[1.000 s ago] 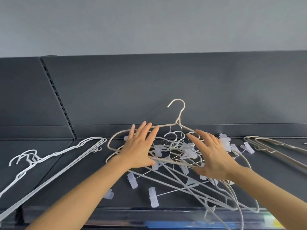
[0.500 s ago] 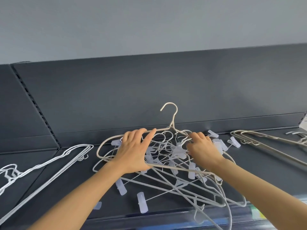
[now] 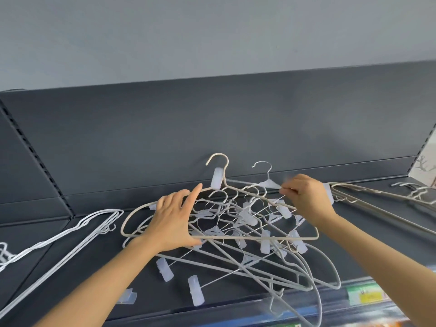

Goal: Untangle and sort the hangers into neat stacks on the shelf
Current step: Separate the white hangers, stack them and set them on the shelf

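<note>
A tangled pile of hangers (image 3: 238,232) lies in the middle of the dark shelf (image 3: 70,267): beige coated ones and thin wire clip hangers with translucent clips. My left hand (image 3: 173,220) rests flat on the pile's left side, fingers straight over the top beige hanger (image 3: 236,237). My right hand (image 3: 306,197) pinches the thin bar of a wire clip hanger (image 3: 267,182), raised above the pile at the back right, its hook pointing up.
White hangers (image 3: 77,228) lie stacked on the shelf at the left. A stack of beige hangers (image 3: 377,197) lies at the right, with more white ones (image 3: 415,190) behind. The shelf's back panel (image 3: 212,126) rises close behind the pile. Price labels (image 3: 363,296) line the front edge.
My right hand has closed on a clip hanger's bar and lifted it up and back out of the pile. My left hand has stayed pressed on the pile.
</note>
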`<act>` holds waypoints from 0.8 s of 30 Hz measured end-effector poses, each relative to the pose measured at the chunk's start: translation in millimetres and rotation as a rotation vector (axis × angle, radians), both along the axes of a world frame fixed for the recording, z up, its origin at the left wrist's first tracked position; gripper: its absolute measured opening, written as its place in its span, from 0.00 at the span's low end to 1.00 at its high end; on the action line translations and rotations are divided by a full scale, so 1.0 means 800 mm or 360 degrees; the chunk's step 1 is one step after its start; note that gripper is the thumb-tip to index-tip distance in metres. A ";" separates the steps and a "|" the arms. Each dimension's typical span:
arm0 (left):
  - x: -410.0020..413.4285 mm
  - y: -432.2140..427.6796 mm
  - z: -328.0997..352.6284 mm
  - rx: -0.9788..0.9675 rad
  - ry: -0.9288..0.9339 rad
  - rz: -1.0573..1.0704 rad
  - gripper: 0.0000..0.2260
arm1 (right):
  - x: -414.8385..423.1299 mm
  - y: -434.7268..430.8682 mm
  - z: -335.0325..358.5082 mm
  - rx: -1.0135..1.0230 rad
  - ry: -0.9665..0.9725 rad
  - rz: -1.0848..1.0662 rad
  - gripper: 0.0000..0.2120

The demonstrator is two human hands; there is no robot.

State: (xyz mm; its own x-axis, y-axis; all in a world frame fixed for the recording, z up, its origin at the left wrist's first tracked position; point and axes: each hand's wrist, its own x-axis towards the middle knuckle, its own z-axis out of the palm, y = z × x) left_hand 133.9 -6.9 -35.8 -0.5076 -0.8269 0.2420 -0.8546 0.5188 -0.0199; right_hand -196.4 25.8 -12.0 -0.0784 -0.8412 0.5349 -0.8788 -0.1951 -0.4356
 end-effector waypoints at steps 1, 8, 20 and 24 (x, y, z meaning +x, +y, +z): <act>0.001 0.001 0.000 0.0001 0.0014 -0.0003 0.59 | -0.004 0.001 -0.001 0.0068 -0.0096 -0.0103 0.04; 0.003 0.010 0.007 0.0007 0.0043 -0.0066 0.57 | -0.041 -0.007 -0.035 0.0591 -0.0483 -0.0521 0.15; -0.041 0.002 0.015 0.0087 0.0105 -0.0143 0.58 | -0.010 0.051 0.001 0.0820 0.0149 0.0270 0.39; -0.079 -0.007 0.022 0.0069 0.0065 -0.0223 0.57 | -0.021 0.068 -0.002 0.0844 0.0606 0.0262 0.57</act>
State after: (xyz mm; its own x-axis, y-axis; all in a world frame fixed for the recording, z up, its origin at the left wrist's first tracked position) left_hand 70.6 -12.5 -18.2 -0.6092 -0.7588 0.2302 -0.7735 0.6327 0.0385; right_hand -213.3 79.9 -14.0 0.1855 -0.9826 0.0108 -0.9671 -0.1845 -0.1750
